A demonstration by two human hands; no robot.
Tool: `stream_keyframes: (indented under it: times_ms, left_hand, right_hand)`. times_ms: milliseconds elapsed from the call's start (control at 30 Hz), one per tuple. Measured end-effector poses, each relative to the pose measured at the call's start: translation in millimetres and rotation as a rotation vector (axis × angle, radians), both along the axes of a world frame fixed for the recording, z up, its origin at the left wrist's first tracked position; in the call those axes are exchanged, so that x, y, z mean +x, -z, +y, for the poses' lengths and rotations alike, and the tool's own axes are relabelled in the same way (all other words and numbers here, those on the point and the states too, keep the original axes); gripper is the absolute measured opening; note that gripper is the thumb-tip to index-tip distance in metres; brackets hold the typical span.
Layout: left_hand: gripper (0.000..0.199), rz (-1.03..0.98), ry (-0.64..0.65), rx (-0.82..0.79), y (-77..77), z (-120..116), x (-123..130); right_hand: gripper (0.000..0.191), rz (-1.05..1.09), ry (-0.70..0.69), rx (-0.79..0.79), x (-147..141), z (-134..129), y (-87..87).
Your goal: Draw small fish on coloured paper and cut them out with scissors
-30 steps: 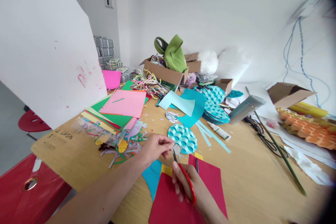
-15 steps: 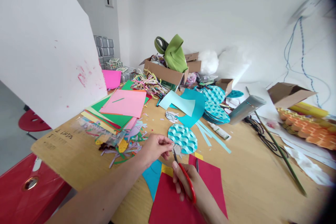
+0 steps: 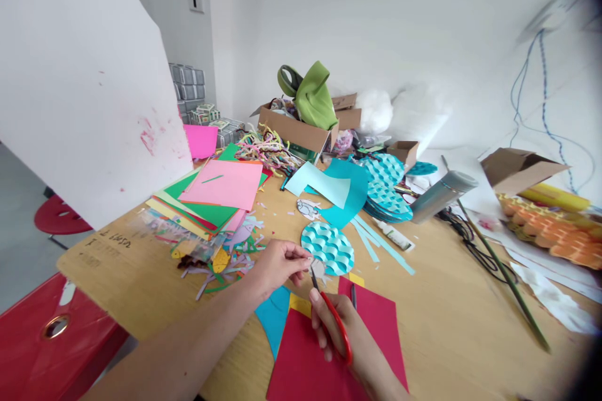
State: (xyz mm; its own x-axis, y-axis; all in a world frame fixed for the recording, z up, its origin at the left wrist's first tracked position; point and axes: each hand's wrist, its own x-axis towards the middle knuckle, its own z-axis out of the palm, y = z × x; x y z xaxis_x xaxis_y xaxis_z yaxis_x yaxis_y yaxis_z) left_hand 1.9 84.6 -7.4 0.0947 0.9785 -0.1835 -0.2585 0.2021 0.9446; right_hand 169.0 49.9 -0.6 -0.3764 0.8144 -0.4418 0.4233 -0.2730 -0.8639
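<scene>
Between the thumb and fingers of my left hand (image 3: 286, 262) is pinched a small pale paper cutout (image 3: 318, 269). My right hand (image 3: 336, 324) is closed round the red handles of a pair of scissors (image 3: 339, 332), whose dark blades meet the cutout's lower edge. Just beyond my fingertips lies a turquoise wave-patterned oval (image 3: 329, 244). Under my right hand are red paper sheets (image 3: 301, 357) with a dark pen (image 3: 353, 296) on them. Blue paper (image 3: 274, 319) and a bit of yellow paper stick out at their left. A white fish-like cutout (image 3: 308, 208) lies farther back.
Stacked coloured paper (image 3: 226, 185) and scraps (image 3: 235, 254) lie left. Behind are pipe cleaners (image 3: 268, 147) and a cardboard box (image 3: 296, 128) holding a green bag. To the right are a glue tube (image 3: 394, 235), a grey cylinder (image 3: 442, 196) and a green stick (image 3: 508, 282).
Both hands, the cutout and the scissors hold almost the same positions. The view has shifted very slightly.
</scene>
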Motion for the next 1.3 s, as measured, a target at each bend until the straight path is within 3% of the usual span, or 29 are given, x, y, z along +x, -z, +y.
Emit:
stream_keyframes:
  times_ms: [733, 1033, 1300]
  left_hand:
    - [0.036, -0.029, 0.031, -0.019, -1.1, -0.5, -1.5]
    - [0.043, -0.039, 0.040, 0.004, 2.7, -0.5, -1.6]
    - [0.038, -0.074, -0.001, -0.017, 0.2, 0.0, -0.2]
  right_hand:
    - [0.071, -0.043, 0.006, -0.002, -1.7, 2.2, -2.8]
    - [0.070, -0.061, 0.014, -0.016, -0.1, 1.1, -1.6]
    - [0.068, 0.016, -0.018, 0.062, -1.3, 1.4, -2.5]
